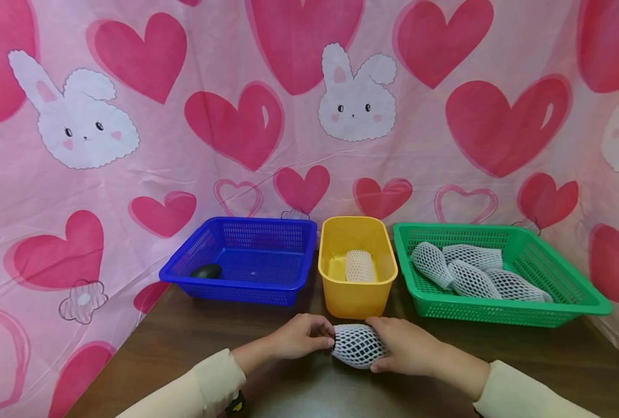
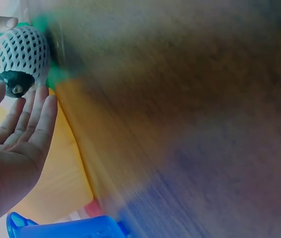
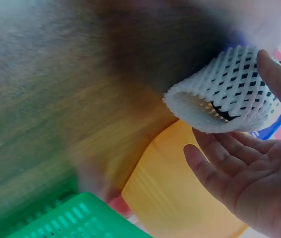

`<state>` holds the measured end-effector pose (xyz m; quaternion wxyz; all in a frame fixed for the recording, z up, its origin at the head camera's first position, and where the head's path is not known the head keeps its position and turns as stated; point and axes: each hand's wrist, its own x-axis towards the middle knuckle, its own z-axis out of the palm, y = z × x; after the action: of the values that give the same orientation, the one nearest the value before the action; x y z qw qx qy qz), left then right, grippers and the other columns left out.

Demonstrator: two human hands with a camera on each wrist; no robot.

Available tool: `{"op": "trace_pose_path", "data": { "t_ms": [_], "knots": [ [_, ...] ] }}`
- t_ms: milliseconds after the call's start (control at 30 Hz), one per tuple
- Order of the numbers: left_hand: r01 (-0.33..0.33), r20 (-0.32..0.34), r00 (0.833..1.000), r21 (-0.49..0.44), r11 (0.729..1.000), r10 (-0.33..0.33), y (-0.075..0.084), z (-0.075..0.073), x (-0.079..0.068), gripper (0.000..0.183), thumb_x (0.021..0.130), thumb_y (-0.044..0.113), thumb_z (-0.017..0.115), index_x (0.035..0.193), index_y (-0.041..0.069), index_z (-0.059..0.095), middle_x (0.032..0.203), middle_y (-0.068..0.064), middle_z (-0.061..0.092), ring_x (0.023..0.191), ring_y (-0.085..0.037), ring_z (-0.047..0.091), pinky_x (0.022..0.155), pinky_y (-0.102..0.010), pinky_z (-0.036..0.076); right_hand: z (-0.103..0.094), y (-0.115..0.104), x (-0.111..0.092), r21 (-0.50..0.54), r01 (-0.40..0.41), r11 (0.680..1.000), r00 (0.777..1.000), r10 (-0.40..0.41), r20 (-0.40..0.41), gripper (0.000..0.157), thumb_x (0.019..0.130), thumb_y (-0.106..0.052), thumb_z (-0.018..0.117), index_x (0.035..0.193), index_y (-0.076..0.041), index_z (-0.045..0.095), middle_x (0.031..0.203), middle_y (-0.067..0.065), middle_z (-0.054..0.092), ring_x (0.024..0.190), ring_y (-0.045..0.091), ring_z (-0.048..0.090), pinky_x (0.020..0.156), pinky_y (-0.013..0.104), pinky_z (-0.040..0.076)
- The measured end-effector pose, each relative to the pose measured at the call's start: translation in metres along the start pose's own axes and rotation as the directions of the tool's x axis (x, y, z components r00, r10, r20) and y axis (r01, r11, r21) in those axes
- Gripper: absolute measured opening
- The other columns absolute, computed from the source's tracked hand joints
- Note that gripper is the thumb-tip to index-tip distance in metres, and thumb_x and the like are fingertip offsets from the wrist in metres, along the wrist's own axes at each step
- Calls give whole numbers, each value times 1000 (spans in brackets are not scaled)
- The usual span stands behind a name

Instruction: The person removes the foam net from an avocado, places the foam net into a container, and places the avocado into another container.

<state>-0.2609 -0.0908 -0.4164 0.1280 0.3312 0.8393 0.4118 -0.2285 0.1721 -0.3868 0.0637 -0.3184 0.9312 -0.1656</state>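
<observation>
Thumb and fingers of the right hand (image 1: 406,346) grip a white foam-mesh sleeve (image 1: 359,346) around a dark-green oval avocado (image 2: 14,84); the left hand (image 1: 300,337) pinches its bare end, near the yellow plastic bin (image 1: 358,300).

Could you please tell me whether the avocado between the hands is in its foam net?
Mostly in: the foam net wraps the avocado, whose dark stem end shows at one opening near the left hand.

the white foam net (image 1: 359,346) hides most of the dark fruit (image 2: 17,81).
</observation>
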Motion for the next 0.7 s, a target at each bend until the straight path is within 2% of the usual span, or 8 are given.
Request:
{"op": "trace_pose_path", "data": {
  "t_ms": [167,533,700],
  "knots": [
    [8,-3,1000,-8,1000,-8,0,2,2,11,91,16,70,99,9,69,86,10,66,80,-3,60,75,-22,49,2,5,-1,6,14,1000,1000,-14,5,69,76,-45,80,124,-3,55,106,-2,62,89,11,58,80,38,51],
    [-5,-56,998,-68,998,1,3,4,6,14,84,8,76,96,6,68,86,5,68,78,-4,62,72,-22,51,4,6,-1,23,17,1000,1000,-17,6,64,78,-45,79,123,-5,56,105,-4,62,89,10,57,81,38,51],
    [-18,-77,997,-59,998,14,5,3,10,17,81,5,77,95,4,69,85,2,69,77,-5,62,71,-22,52,4,7,0,39,23,999,1000,-24,8,61,79,-45,79,121,-7,57,103,-5,62,87,9,57,80,37,52]
  ]
}}
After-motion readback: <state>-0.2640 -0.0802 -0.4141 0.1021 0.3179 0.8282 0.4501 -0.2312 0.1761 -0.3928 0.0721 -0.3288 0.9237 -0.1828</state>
